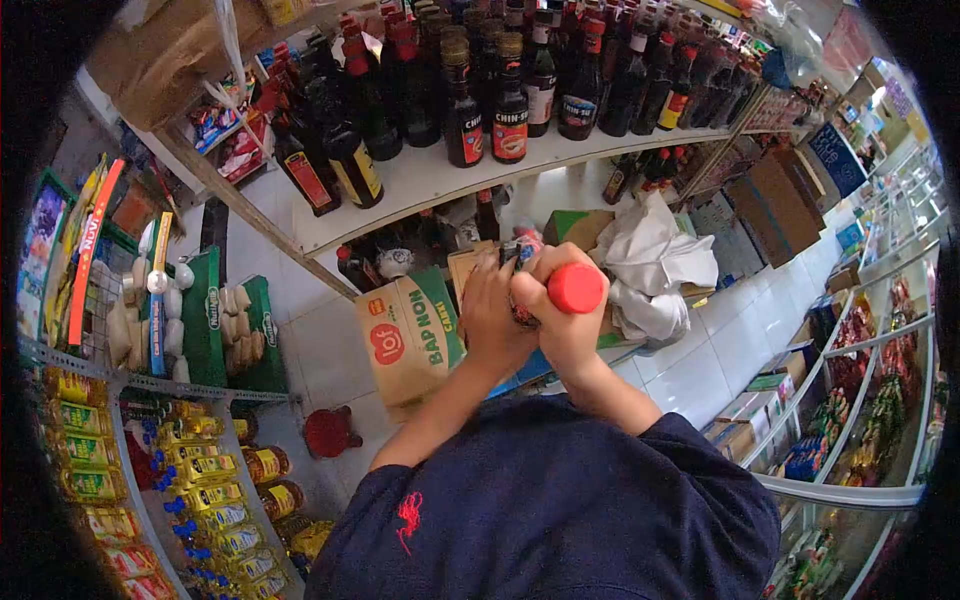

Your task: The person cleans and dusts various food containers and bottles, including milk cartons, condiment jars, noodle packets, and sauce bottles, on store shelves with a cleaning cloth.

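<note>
In front of my chest a bottle with a red cap (576, 288) points its top toward me. My right hand (565, 335) is closed round it just below the cap. My left hand (497, 320) lies against the bottle's side, its fingers bent along the body, gripping it from the left. Most of the bottle is hidden by the hands; a bit of dark, coloured label shows between them. Beyond the hands, dark sauce bottles (510, 125) with black and red labels stand in rows on a white shelf (430, 185).
A green and white carton (410, 335) sits left of my hands, and a crumpled white cloth or bag (655, 255) to the right. A red stool (332, 432) is on the tiled floor. Oil bottles (225, 515) fill the left rack; a glass-fronted case (840, 490) lines the right.
</note>
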A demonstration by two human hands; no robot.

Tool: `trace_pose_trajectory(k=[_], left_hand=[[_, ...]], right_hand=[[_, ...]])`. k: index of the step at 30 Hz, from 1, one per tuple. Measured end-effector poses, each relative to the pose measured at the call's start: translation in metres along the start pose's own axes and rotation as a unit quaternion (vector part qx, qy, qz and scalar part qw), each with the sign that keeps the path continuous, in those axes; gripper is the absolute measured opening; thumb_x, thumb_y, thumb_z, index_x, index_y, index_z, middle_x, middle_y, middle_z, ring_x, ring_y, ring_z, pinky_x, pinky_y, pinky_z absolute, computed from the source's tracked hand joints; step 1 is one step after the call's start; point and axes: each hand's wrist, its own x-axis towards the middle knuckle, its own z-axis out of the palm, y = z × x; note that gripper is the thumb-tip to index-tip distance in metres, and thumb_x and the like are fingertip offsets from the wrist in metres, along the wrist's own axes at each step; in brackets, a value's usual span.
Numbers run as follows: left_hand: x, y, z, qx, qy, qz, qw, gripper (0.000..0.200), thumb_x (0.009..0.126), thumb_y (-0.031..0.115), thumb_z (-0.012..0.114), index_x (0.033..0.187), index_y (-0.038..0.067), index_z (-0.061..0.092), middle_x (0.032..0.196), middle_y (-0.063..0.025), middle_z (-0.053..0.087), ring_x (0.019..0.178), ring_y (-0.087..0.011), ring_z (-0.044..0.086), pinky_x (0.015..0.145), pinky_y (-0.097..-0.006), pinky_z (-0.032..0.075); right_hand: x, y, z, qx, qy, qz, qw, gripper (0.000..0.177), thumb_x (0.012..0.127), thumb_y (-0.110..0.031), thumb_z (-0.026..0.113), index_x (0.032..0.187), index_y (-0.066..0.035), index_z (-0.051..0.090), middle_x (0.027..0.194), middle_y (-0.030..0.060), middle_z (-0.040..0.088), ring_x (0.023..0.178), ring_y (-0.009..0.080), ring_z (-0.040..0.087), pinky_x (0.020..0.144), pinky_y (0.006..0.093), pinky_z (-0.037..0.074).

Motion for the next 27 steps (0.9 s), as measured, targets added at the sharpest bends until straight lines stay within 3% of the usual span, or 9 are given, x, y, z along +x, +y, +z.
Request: trace_pose_trajectory(k=[3,8,11,13,15,18,23,25,27], left_hand=[[0.017,-0.001,-0.015,-0.034,0.002,0.064,0.997,0.056,0.057,0.02,0.068,0.106,-0.001,0.049,0.105,-0.0218,0.054,0.1,-0.0389,0.051,0.088,-0.0452,0.038],[0.047,-0.008,-0.043,-0.186,-0.184,0.124,0.957,0.063,0.051,0.027,0.074,0.101,-0.003,0.051,0.101,-0.0196,0.056,0.097,-0.0346,0.054,0.085,-0.0397,0.042],[0.042,-0.011,-0.047,-0.178,-0.245,0.106,0.947,0.073,0.048,0.033,0.077,0.106,-0.002,0.049,0.104,-0.0191,0.055,0.099,-0.0344,0.053,0.087,-0.0391,0.041],[0.03,-0.011,-0.047,-0.122,-0.24,0.072,0.961,0.087,0.045,0.04,0.08,0.113,-0.001,0.044,0.111,-0.0196,0.051,0.102,-0.0342,0.051,0.088,-0.0388,0.04],[0.01,-0.015,-0.04,-0.123,-0.243,0.032,0.962,0.097,0.044,0.048,0.08,0.119,0.0,0.039,0.115,-0.0229,0.047,0.106,-0.036,0.048,0.091,-0.0391,0.038],[-0.025,-0.026,-0.011,-0.079,-0.118,-0.1,0.985,0.107,0.042,0.051,0.081,0.123,-0.002,0.033,0.116,-0.0245,0.043,0.108,-0.0388,0.043,0.092,-0.0427,0.036],[-0.035,-0.079,0.025,-0.159,-0.112,-0.095,0.976,0.112,0.039,0.035,0.087,0.127,0.0,0.027,0.122,-0.0188,0.041,0.114,-0.0324,0.042,0.094,-0.0406,0.035],[-0.029,-0.078,0.02,-0.367,-0.161,-0.176,0.899,0.111,0.039,0.021,0.088,0.129,0.003,0.025,0.125,-0.0145,0.04,0.115,-0.0252,0.042,0.095,-0.0372,0.036],[-0.027,-0.065,0.007,-0.385,-0.15,-0.198,0.889,0.11,0.04,0.013,0.086,0.13,0.005,0.023,0.125,-0.0127,0.04,0.113,-0.0232,0.044,0.094,-0.0355,0.037]], right_hand=[[0.006,-0.007,-0.014,0.013,-0.166,-0.048,0.985,0.022,0.065,-0.011,0.07,0.062,-0.005,0.049,0.058,0.0036,0.05,0.053,0.0133,0.047,0.053,0.0244,0.038],[0.026,-0.014,-0.023,0.054,-0.359,-0.099,0.927,0.027,0.058,-0.013,0.075,0.057,-0.006,0.049,0.057,0.0054,0.053,0.053,0.0176,0.052,0.052,0.0297,0.04],[0.03,-0.003,-0.035,0.155,-0.349,-0.033,0.924,0.025,0.057,-0.013,0.074,0.056,-0.005,0.051,0.054,0.0052,0.054,0.051,0.0183,0.053,0.054,0.0297,0.043],[0.027,-0.001,-0.038,0.248,-0.243,0.038,0.937,0.022,0.058,-0.011,0.072,0.058,-0.003,0.051,0.053,0.0063,0.053,0.049,0.0175,0.052,0.055,0.0296,0.044],[0.025,-0.006,-0.03,0.219,-0.088,0.05,0.971,0.024,0.068,-0.019,0.064,0.063,-0.005,0.045,0.048,0.0049,0.045,0.043,0.0172,0.044,0.056,0.0303,0.04],[0.022,-0.013,-0.022,0.135,0.006,0.05,0.99,0.024,0.07,-0.021,0.063,0.065,-0.007,0.044,0.051,0.0037,0.045,0.048,0.0165,0.045,0.063,0.0302,0.04],[0.017,-0.014,-0.023,0.161,-0.036,-0.031,0.986,0.024,0.064,-0.013,0.069,0.063,-0.005,0.047,0.056,0.0038,0.05,0.052,0.015,0.049,0.067,0.0316,0.042],[0.015,-0.017,-0.026,0.19,-0.078,-0.054,0.977,0.026,0.063,-0.014,0.071,0.063,-0.005,0.047,0.055,0.0039,0.05,0.051,0.0154,0.05,0.066,0.032,0.042],[0.015,-0.018,-0.027,0.196,-0.096,-0.064,0.974,0.027,0.062,-0.016,0.073,0.063,-0.005,0.048,0.053,0.004,0.05,0.05,0.0161,0.05,0.064,0.0313,0.042]])
